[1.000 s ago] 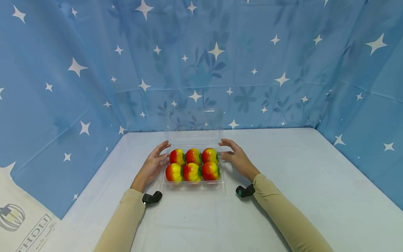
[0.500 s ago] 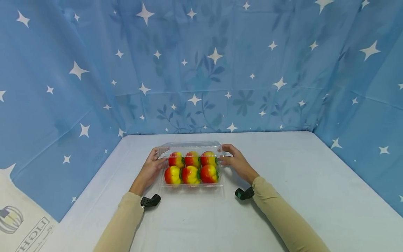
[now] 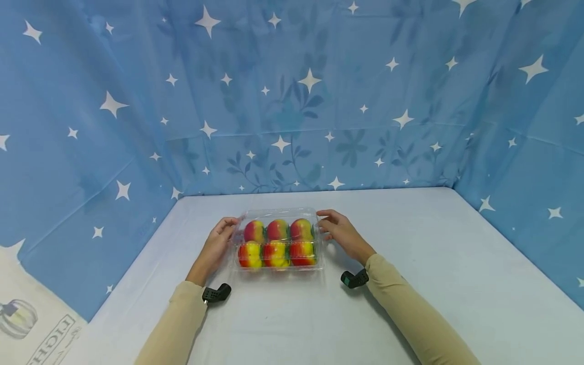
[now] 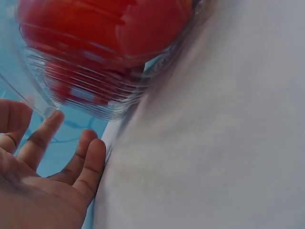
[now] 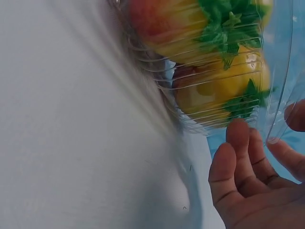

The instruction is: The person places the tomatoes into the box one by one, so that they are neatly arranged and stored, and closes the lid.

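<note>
A clear plastic clamshell box (image 3: 279,268) holds several red-and-yellow, persimmon-like fruits (image 3: 301,230) in two rows. Green leafy tops show on the fruits (image 5: 233,38) in the right wrist view. The hinged lid (image 3: 278,213) is tilted down over the fruits, its free edge above the front row. My left hand (image 3: 215,248) is at the box's left side, fingers spread and relaxed, one fingertip at the lid's edge in the left wrist view. On the opposite side, my right hand (image 3: 344,234) has relaxed fingers, with a fingertip (image 5: 274,141) at the lid's edge.
A white cloth covers the table (image 3: 410,263). Behind it hangs a blue curtain (image 3: 292,101) with white stars, which also runs along both sides. Printed cream fabric (image 3: 36,319) lies at the lower left. Black wrist-worn devices (image 3: 354,279) sit near both sleeves.
The lid has swung from standing upright behind the box forward and down over the fruits. Both hands have stayed beside the box, shifting only slightly.
</note>
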`<state>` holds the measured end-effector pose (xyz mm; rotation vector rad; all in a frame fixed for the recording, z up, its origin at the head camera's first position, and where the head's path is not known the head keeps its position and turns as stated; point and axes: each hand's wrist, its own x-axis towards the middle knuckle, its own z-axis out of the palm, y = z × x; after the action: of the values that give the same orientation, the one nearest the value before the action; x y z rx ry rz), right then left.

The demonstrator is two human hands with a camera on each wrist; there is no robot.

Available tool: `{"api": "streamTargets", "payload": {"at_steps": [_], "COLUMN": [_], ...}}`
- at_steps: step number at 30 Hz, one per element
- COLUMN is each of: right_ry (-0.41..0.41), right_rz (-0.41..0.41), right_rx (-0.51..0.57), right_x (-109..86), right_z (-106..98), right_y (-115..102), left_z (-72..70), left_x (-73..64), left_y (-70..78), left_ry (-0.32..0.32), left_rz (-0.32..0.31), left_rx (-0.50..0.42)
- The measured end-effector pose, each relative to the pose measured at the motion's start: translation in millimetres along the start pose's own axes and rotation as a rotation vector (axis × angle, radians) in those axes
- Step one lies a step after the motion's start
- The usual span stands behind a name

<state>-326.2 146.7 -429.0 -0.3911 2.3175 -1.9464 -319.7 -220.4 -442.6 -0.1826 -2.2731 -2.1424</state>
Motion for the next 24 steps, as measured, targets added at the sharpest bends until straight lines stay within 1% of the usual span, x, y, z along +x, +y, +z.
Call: {"api": "streamTargets", "payload": {"at_steps": [3,6,9,13,16,19,21,24], "right_ry": [0.003,0.004,0.018,0.055,0.077,0.093,0.102,0.105], "right_rz": [-0.009,-0.021,-0.036,-0.045,-0.046,-0.043,-0.040,-0.039], "right_rx": [0.007,0.009,0.004,-0.026,-0.068,-0.101,-0.121,-0.137], "right_x": [0.5,0.7,0.3,-1.7,-2.6,-3.3,-3.8,-4.3], "right_z": [1,3,5,8,11,12,13,15], "right_y": [0,-1,-2,-2,-3,-3,-4,-7], "left_z": [-3.9,-8.1,-11.4,-12.9,-13.7,-13.7,-13.0,-11.3], "left_x": [-5.1,-11.8,-21.4,-40.5,-57.2,-72.5,-81.5,-92.8], "left_y": [3.7,7.7,12.0,17.9,22.8,27.5,30.0,32.4], "left_ry": [-0.004,-0.033,-0.083,-0.154,-0.202,-0.236,-0.237,-0.215], "left_rz": [-0.034,-0.052,-0.040,-0.018,-0.029,-0.058,-0.085,-0.120], "left_rx": [0.046,0.089,0.150,0.227,0.236,0.226,0.211,0.190]}}
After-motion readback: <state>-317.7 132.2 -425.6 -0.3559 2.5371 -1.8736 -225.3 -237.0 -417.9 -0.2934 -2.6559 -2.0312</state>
